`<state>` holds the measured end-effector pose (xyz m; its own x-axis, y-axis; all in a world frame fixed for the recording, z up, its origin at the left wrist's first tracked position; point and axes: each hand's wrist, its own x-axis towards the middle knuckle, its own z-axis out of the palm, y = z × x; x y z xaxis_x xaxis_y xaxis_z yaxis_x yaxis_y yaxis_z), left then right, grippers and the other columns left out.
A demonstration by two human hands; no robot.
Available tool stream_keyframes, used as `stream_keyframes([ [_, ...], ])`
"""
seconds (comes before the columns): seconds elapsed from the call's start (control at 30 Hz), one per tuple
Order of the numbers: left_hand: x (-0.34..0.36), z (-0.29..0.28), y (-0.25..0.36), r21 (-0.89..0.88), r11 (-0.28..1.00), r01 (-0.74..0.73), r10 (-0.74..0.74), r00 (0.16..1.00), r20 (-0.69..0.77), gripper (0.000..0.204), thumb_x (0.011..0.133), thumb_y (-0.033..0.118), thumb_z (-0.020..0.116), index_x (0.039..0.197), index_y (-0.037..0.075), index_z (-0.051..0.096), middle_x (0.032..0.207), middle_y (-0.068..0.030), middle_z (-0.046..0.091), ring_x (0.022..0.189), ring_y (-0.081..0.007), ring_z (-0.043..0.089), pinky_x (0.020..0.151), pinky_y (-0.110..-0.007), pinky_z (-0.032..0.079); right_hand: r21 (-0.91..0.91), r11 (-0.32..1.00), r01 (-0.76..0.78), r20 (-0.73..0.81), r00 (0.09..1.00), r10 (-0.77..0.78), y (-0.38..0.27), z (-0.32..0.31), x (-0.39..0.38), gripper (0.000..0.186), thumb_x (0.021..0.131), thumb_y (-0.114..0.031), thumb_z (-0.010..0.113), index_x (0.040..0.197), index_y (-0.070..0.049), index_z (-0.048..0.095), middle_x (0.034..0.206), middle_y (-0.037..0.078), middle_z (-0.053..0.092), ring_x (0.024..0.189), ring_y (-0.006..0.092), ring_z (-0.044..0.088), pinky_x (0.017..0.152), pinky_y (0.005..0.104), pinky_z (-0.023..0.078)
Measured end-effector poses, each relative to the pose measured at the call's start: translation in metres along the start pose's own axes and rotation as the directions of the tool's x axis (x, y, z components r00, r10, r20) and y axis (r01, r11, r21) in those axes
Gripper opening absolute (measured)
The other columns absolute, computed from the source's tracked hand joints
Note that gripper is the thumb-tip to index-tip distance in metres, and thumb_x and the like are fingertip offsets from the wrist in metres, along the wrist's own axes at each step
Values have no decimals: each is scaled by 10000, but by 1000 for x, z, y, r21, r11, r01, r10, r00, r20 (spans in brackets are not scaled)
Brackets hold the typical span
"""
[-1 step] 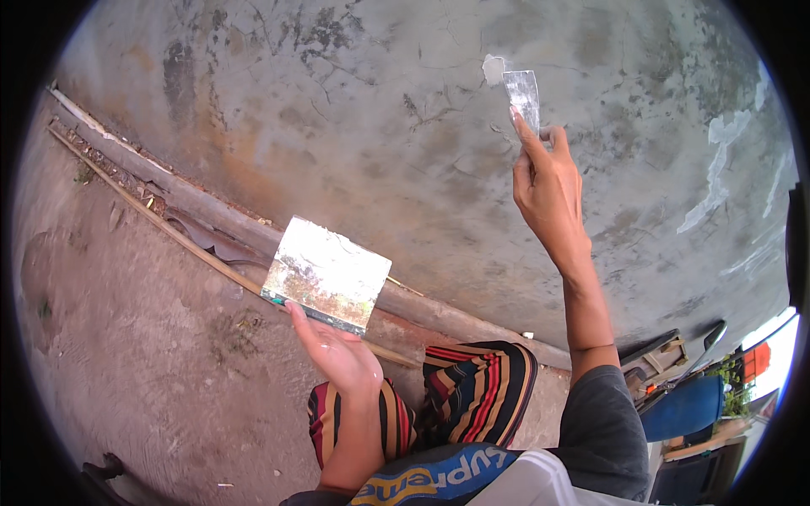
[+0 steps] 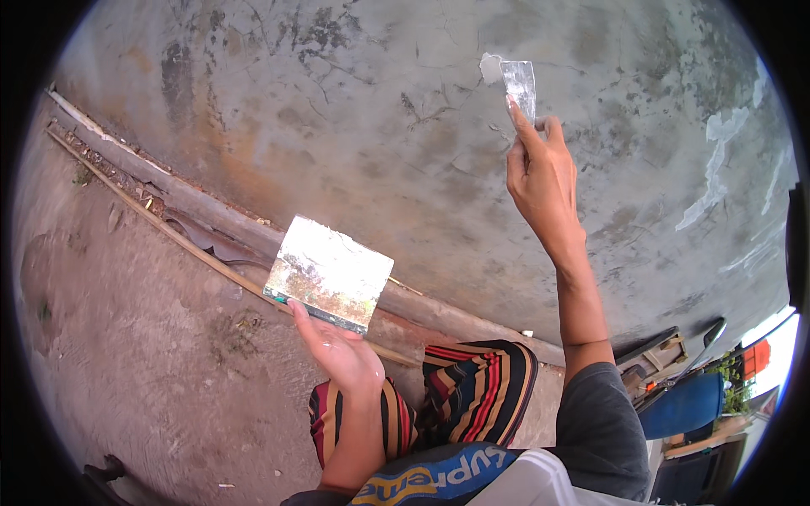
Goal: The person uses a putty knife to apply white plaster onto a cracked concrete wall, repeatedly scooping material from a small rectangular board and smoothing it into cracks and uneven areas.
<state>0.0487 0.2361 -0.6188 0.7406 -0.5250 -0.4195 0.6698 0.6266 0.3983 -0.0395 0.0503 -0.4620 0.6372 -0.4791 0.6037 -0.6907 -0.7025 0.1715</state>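
In my right hand [image 2: 544, 185] is a putty knife [image 2: 519, 87], its whitish blade raised against the grey wall [image 2: 405, 169]. My index finger lies along the blade, and the other fingers curl round a handle that is mostly hidden. Just left of the blade is a small pale patch of filler [image 2: 490, 68] on the wall. Lower and to the left, my left hand [image 2: 344, 358] grips a rectangular plate [image 2: 329, 274] by its dark near edge, with the thumb on the edge. Bright white material covers its far part; the near part is stained brown.
Cracks and dark blotches mark the wall, with white filler streaks [image 2: 717, 169] at right. A concrete ledge [image 2: 211, 219] and a long thin pole [image 2: 169, 232] run along its foot. A blue barrel [image 2: 688, 406] and a wooden frame [image 2: 662, 363] stand at right.
My right hand and the putty knife have shifted slightly up and to the left. The plate in my left hand has hardly moved.
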Motion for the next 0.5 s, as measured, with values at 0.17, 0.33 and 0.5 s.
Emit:
stream_keyframes([
  [0.17,-1,3,1,-20,1000,17,-17,999,34,671,978,447,405,1439,-1,210,1422,-101,312,1299,-165,302,1090,-308,194,20,999,-39,-137,990,41,-19,23,24,466,831,-7,521,1296,2,509,818,158,482,578,271,512,577,377,449],
  [0.33,0,4,1,-15,1000,1,-1,1000,-13,690,980,444,402,1455,-4,179,1411,-112,316,1301,-169,300,1096,-303,183,58,990,-130,-115,984,136,-22,41,27,460,849,-16,514,1307,24,494,737,129,471,554,245,482,569,374,425],
  [0.5,1,1,2,-22,999,31,-30,997,73,710,977,459,401,1462,0,161,1420,-112,298,1304,-165,292,1104,-300,169,95,978,-186,-89,977,194,-30,61,9,475,846,-8,512,1318,38,473,728,150,473,536,265,481,560,391,425],
])
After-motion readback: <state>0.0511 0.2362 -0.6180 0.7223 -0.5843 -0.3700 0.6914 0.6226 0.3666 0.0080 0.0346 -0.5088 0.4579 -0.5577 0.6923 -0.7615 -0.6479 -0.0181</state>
